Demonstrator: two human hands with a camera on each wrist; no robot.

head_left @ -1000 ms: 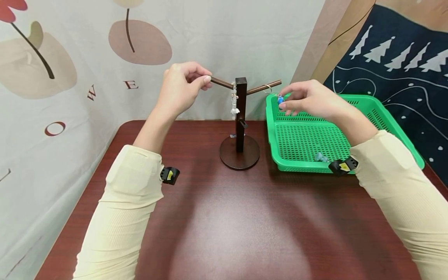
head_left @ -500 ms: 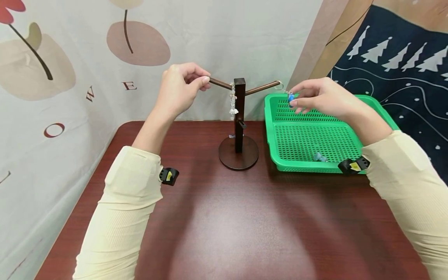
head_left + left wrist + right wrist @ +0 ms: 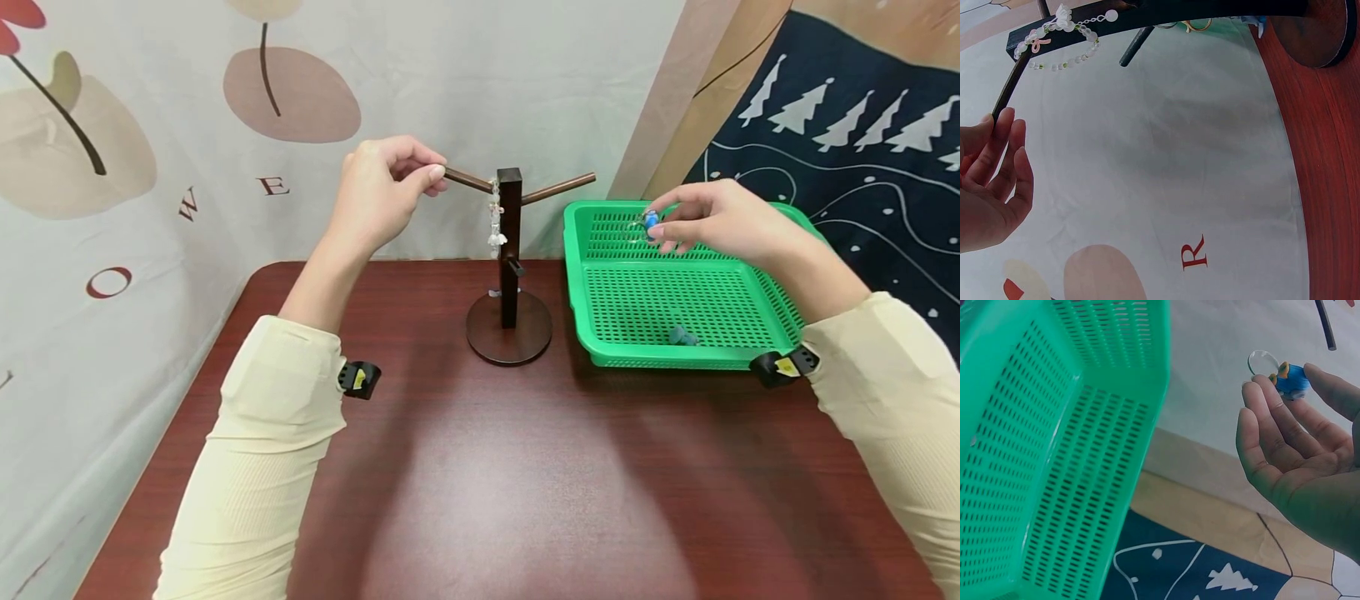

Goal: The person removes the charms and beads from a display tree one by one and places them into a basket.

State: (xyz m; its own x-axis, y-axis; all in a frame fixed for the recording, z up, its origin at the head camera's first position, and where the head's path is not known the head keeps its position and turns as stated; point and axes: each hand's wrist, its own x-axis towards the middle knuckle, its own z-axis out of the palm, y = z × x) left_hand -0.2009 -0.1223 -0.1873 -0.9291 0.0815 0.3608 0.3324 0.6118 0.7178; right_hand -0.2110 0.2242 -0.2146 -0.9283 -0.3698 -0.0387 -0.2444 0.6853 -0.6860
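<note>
A dark wooden jewelry stand (image 3: 510, 250) with a round base and slanting pegs stands on the table. My left hand (image 3: 382, 196) pinches the outer end of its left peg (image 3: 467, 178) between thumb and fingers. A white beaded bracelet (image 3: 1054, 65) with a small pink bow hangs on that peg, close to the post. Over the green basket, my right hand (image 3: 723, 218) pinches a blue keychain (image 3: 1292, 380) between thumb and fingertips. Its metal ring (image 3: 1262, 360) dangles free, apart from the stand's right peg (image 3: 558, 189), which is bare.
The green basket (image 3: 573, 275) stands right of the stand at the back of the table. A grey-blue small item (image 3: 681, 336) lies near its front wall. Another short peg (image 3: 515, 267) juts forward from the post. A printed cloth (image 3: 420, 83) hangs close behind.
My right hand has drawn the keychain to the right; its ring slid along the right peg and came off the end. The left hand keeps its grip on the left peg.
</note>
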